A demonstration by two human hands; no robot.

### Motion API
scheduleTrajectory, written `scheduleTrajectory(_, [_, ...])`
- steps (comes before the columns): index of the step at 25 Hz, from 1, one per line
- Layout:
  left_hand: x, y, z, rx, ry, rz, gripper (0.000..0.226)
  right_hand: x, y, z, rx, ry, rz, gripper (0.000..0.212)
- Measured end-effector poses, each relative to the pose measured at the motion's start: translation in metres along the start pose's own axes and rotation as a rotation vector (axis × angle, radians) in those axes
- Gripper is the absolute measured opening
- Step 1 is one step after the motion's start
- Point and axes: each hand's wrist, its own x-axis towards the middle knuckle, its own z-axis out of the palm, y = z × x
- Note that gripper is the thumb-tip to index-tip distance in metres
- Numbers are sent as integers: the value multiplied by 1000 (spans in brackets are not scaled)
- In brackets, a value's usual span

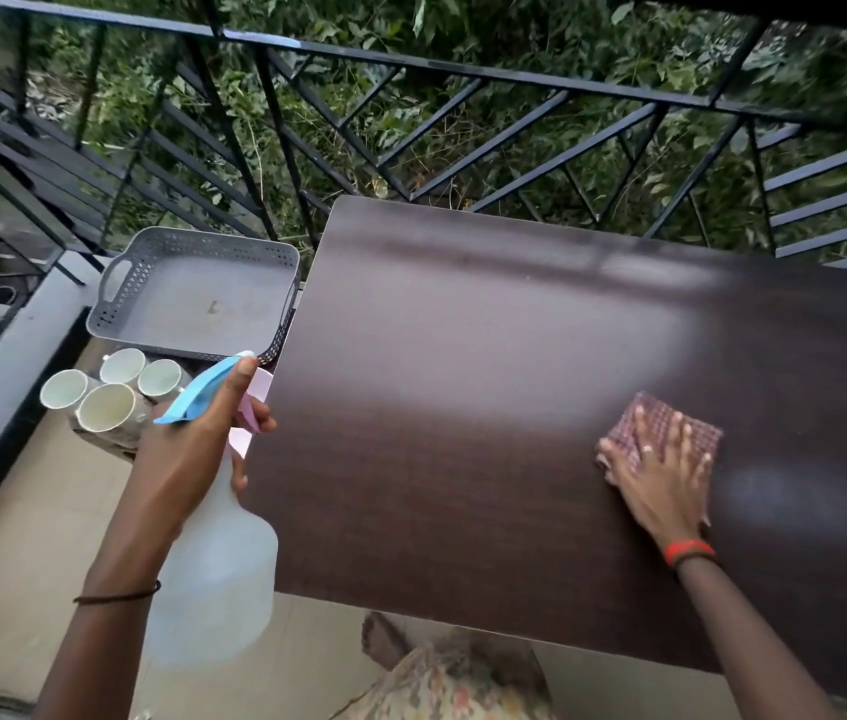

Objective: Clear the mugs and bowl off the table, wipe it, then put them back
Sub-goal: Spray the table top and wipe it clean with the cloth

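Head view, wiping step: right hand (663, 475), fingers spread, presses cloth (663, 406) on table (463, 407); left hand (193, 439) grips bottle (213, 574); next, probably, finish strokes, then return mugs (109, 407).

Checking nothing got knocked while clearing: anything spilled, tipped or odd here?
Nothing stands out: the mugs sit grouped beside the gray tray, the table shows no puddle or damage, the right hand presses the cloth flat, the left hand grips the spray bottle.

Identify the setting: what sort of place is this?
Probably a home balcony or terrace: a black metal railing fences the edge, dense green foliage grows beyond it, and the dark wooden table stands beside it.
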Motion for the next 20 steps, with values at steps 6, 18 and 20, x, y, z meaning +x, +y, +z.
scheduleTrajectory(6, [-7, -5, 2, -7, -19, -24, 66, -37, -139, 21, 32, -30, -432, 80])
scheduleTrajectory(18, [-38, 4, 10, -75, 28, -34, 63, -93, -26, 23, 55, -20, -274, 71])
scheduleTrajectory(20, [-43, 0, 5, -59, 40, -32, 66, -51, -47, 16, 44, -35, -236, 77])
